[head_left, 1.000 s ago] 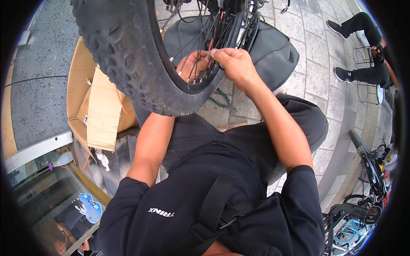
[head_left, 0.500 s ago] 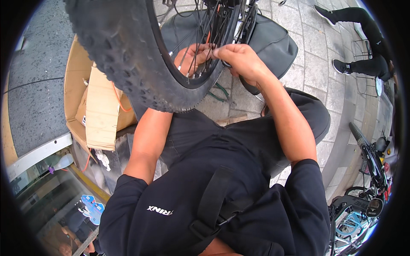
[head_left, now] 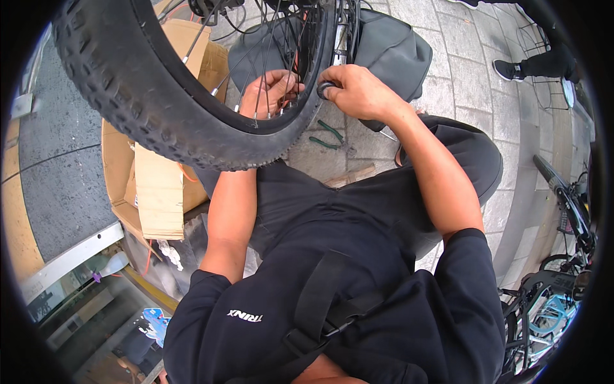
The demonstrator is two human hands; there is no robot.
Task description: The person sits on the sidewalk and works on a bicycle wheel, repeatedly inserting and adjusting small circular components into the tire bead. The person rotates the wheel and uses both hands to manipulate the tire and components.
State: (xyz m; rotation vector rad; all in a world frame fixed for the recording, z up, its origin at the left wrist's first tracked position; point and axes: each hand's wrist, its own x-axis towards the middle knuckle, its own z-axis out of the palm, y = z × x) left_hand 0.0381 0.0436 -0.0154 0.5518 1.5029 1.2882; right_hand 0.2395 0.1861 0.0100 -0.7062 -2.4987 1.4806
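Note:
A bicycle wheel with a knobby black tyre point(head_left: 150, 112) stands upright before me. My left hand point(head_left: 272, 95) reaches in among the spokes point(head_left: 258, 77), its thumb and fingertips pinched together close to the rim point(head_left: 220, 123). Whatever lies between those fingertips is too small to make out. On the tyre's right side, my right hand point(head_left: 363, 95) is closed round a small dark round tool point(head_left: 327, 89), partly covered by the fingers. The tool is right beside the tyre; I cannot tell whether they touch.
Green-handled pliers point(head_left: 330, 136) lie on the paving below the wheel, near a wooden stick point(head_left: 355, 175). Behind is a dark grey cover point(head_left: 398, 54). An open cardboard box point(head_left: 160, 201) stands left. At right are a person's shoe point(head_left: 508, 70) and parked bicycles point(head_left: 543, 313).
My right hand has drawn away from my left hand, out of the spokes to the tyre's right side, where the dark tool shows more. The wheel sits farther left in view.

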